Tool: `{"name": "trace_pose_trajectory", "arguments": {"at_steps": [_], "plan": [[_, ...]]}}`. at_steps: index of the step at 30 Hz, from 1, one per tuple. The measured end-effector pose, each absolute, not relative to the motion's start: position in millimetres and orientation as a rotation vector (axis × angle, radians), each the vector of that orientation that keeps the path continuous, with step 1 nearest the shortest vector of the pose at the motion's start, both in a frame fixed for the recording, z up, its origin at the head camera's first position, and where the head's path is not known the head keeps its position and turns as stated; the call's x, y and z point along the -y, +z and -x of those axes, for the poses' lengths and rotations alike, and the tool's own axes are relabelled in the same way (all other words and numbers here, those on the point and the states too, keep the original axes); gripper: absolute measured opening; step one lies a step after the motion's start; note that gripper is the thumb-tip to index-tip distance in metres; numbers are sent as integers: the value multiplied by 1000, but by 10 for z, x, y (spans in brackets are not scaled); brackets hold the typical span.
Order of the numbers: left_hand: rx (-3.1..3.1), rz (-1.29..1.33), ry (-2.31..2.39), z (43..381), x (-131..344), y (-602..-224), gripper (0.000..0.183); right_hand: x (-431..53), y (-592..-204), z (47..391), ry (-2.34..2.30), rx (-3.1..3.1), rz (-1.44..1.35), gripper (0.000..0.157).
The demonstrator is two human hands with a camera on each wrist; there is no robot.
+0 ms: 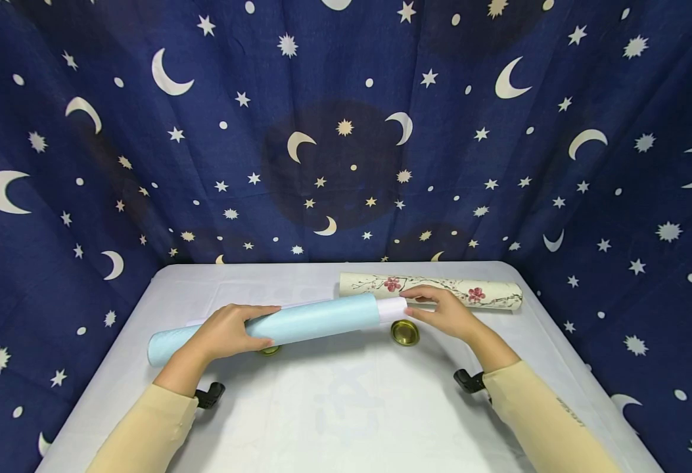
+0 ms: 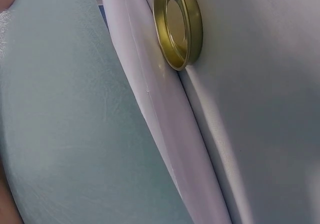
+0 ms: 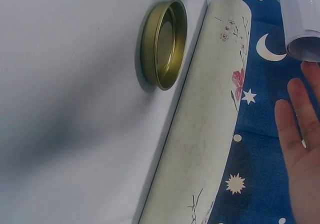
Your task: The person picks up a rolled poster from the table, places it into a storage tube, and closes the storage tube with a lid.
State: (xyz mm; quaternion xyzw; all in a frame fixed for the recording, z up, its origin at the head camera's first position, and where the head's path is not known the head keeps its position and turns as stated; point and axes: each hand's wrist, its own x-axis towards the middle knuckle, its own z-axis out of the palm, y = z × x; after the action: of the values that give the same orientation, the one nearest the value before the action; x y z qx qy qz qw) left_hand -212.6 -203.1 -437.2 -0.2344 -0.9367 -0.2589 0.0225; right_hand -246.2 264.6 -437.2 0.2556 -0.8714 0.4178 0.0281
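White counter (image 1: 375, 414): blue roll (image 1: 322, 318) runs left to right, clasped by left hand (image 1: 227, 332); white roll (image 1: 390, 309) juts rightward, nearer right hand (image 1: 445, 313), whose pinch is uncertain.

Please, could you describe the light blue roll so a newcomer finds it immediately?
On the white table, find the left hand. It grips the light blue roll. Unlike the cream flowered roll behind, this has no flowers, and a white tube sticks out.

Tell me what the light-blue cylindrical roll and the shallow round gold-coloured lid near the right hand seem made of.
Light-blue roll: probably paper or vinyl, mostly matte, given its finely streaked surface. Gold-coloured lid: likely metal, glossy, given its bright reflections.
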Motion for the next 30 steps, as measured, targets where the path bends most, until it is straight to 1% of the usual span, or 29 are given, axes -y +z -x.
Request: {"name": "trace_pose_trajectory", "arguments": {"at_steps": [30], "plan": [[2904, 729, -783, 2147, 1973, -4382, 66, -2482, -4423, 2464, 1325, 2706, -797, 35]]}}
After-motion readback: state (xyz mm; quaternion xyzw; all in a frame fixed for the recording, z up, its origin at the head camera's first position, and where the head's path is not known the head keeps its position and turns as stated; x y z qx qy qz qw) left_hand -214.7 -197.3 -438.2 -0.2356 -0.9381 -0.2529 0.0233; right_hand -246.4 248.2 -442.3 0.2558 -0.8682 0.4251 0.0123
